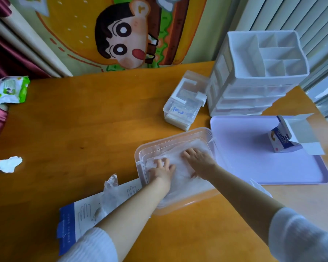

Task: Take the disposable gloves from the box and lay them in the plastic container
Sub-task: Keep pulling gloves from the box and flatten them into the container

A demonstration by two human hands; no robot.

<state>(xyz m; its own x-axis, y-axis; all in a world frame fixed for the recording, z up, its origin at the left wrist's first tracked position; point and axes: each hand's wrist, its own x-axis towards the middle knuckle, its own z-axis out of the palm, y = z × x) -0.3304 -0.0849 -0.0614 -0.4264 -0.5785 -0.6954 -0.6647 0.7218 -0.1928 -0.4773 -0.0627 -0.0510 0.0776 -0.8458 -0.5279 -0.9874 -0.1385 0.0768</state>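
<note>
I see both hands down in the clear plastic container on the wooden table. The left hand and right hand, fingers spread flat, press on the disposable gloves (translucent, crumpled). The box lies just left, a loose glove on it.

- On the table before you sits the plastic container, gloves inside, your left hand and right hand on them.
- The glove box lies to its left, under your left forearm.
- The tray lies to its right, a carton on it.
- The drawer unit stands behind the tray.
</note>
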